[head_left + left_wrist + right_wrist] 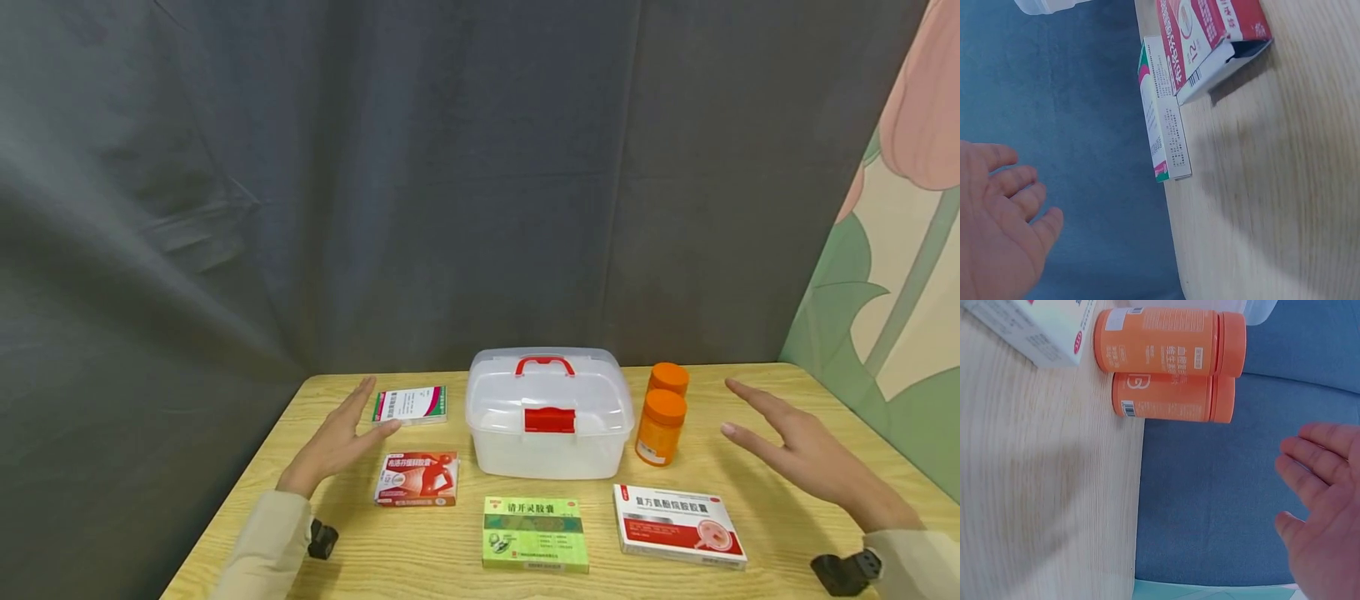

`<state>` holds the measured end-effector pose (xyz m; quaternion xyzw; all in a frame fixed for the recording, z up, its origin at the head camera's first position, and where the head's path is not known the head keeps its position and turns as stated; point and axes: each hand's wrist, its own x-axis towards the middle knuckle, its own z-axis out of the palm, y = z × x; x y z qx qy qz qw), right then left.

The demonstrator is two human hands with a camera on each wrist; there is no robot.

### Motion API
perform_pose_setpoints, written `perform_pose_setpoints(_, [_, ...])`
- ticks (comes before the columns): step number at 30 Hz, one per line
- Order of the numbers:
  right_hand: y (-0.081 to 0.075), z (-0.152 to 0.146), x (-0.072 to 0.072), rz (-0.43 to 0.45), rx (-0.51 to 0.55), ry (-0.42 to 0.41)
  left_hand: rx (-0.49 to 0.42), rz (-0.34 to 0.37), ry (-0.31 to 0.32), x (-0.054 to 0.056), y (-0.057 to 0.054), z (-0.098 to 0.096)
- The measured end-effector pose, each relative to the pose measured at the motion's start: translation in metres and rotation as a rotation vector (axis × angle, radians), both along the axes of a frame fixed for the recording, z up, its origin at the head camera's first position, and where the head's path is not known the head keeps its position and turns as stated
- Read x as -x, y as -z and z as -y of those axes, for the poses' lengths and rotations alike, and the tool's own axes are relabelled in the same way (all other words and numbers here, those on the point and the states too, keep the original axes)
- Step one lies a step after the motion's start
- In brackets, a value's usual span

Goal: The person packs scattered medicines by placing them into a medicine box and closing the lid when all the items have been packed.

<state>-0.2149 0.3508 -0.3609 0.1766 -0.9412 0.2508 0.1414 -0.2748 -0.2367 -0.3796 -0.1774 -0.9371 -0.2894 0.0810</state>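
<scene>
My left hand [337,442] is held above the table's left side with straight fingers and nothing in it. Nearest to it are a white-and-green medicine box [411,405] and a red medicine box [417,479]. On the right, my right hand [802,454] hovers with extended fingers, also holding nothing. Two orange bottles [660,429] stand to its left, one behind the other. Between the hands sits a clear plastic case [551,454] with a closed lid, red handle and red latch. In front of it lie a green medicine box [536,533] and a white-and-red medicine box [678,525].
The wooden table [450,583] bears all these things. A dark curtain [465,183] hangs behind its back edge and along the left. At the right is a wall painted with flowers and leaves [900,292]. Each wrist wears a small black camera [322,539].
</scene>
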Motion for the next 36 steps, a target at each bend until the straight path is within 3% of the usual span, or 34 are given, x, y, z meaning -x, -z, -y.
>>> perform_pose_setpoints(17, [0.003, 0.014, 0.001, -0.070, 0.097, -0.046, -0.079, -0.023, 0.000, -0.001, 0.002, -0.013])
perform_pose_setpoints(36, [0.010, 0.031, 0.005, -0.091, 0.154, -0.054, -0.124, 0.023, -0.020, 0.000, 0.009, -0.031])
